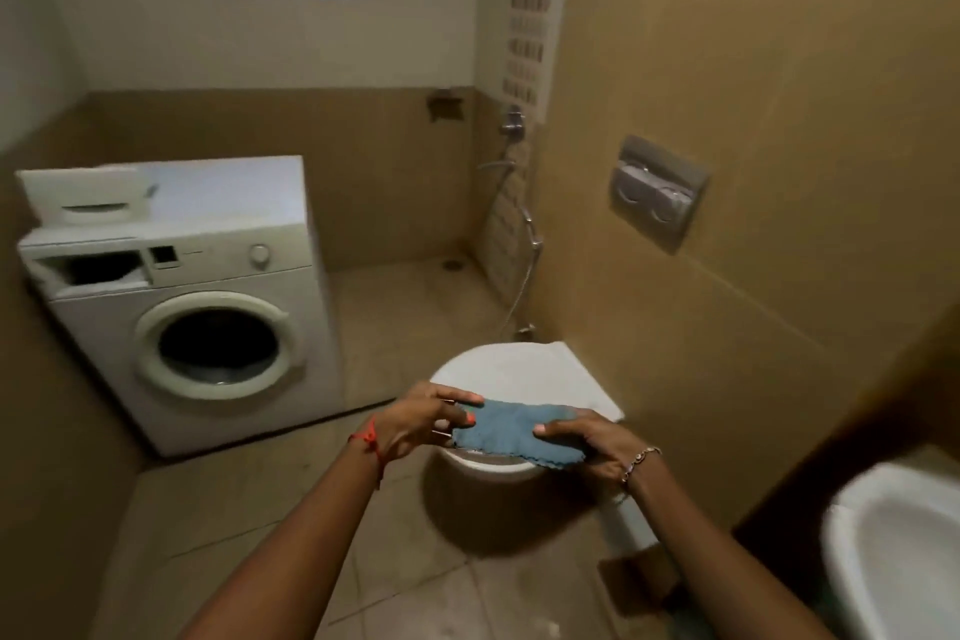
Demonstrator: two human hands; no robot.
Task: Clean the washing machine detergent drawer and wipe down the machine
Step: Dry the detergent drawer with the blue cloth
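A white front-loading washing machine (208,327) stands at the left against the wall, its round door closed. Its drawer slot (98,270) at the top left is an empty dark opening. The white detergent drawer (85,198) lies on top of the machine at the left. In front of me, above the closed toilet lid, both hands hold a folded blue cloth (514,431). My left hand (426,418) pinches its left end and my right hand (587,439) grips its right end, thumb on top.
A white toilet (524,364) with its lid down sits below my hands by the right wall. A flush plate (657,192) and a hand sprayer hose (524,244) are on that wall. A white washbasin (898,551) is at the bottom right. Tiled floor lies between me and the machine.
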